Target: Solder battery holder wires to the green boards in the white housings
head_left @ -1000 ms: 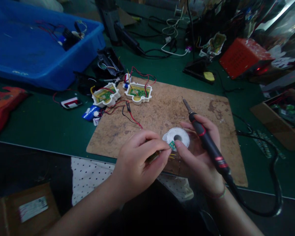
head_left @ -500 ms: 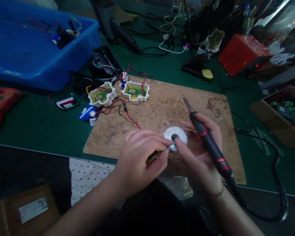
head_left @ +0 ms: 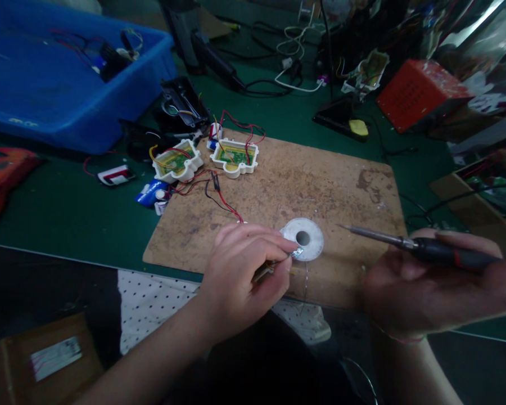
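Note:
My left hand [head_left: 248, 273] is pinched on a small circuit board [head_left: 297, 253], only one shiny corner of which shows past the fingertips. Behind that corner a white spool of solder wire [head_left: 314, 232] lies on the brown board, a thin strand hanging from it toward the front edge. On the right, my right hand [head_left: 421, 287] is closed around the dark handle of a soldering iron [head_left: 405, 242]. Its metal tip points left, over the brown board and apart from the spool. Red and black wires [head_left: 227, 205] run toward my left hand.
The brown work board [head_left: 287, 174] lies on a green table. Two white housings with green circuit boards [head_left: 236, 156] sit at its back left. A blue bin [head_left: 88, 118] stands far left, a red box [head_left: 419, 95] back right. A black stand with a yellow sponge [head_left: 357, 127] is nearby.
My right hand has moved right, away from the spool and my left hand. The soldering iron has swung from pointing up and away to pointing left. My left hand has stayed nearly in place.

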A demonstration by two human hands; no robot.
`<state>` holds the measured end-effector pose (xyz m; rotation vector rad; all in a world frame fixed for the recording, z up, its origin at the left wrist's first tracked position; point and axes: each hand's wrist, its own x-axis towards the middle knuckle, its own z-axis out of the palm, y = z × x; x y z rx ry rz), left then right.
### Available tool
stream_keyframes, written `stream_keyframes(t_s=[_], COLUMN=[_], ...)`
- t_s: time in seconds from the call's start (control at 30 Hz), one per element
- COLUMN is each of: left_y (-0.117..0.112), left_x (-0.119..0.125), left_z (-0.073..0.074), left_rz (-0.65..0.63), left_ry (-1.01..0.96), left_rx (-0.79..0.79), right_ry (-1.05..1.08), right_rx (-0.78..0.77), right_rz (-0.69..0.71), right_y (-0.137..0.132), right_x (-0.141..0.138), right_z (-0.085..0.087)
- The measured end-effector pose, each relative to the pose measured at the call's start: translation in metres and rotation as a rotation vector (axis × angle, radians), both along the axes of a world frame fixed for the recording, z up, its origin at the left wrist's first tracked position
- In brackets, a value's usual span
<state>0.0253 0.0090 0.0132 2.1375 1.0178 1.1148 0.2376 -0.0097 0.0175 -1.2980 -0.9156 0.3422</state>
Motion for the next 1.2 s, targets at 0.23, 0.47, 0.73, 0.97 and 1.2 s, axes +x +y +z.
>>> stream_keyframes(t_s=[0.23,0.47,0.73,0.97,1.2], left_y=[0.0,0.0,-0.001,-0.001,0.0], left_x=[0.001,0.0,0.001,0.002,0.002], left_z=[0.0,0.0,0.0,0.0,-0.001], left_rz=[0.009,0.008,0.011,0.017,0.014], left_ry=[-0.002,-0.009,-0.009,-0.019,-0.015], left_rx=[-0.002,0.005,0.002,0.027,0.027], right_ry=[0.068,0.135,0.033,0.034,0.012], right_rx=[0.204,0.14,0.195,0.164,0.175], right_rz=[-0.068,-0.056,-0.065,-0.001,0.0], right_y=[-0.003,-0.005,0.001,-0.002,-0.001], right_x=[-0.003,-0.007,-0.01,-0.008,-0.007], right_z=[-0.004,0.001,-0.006,-0.005,-0.009])
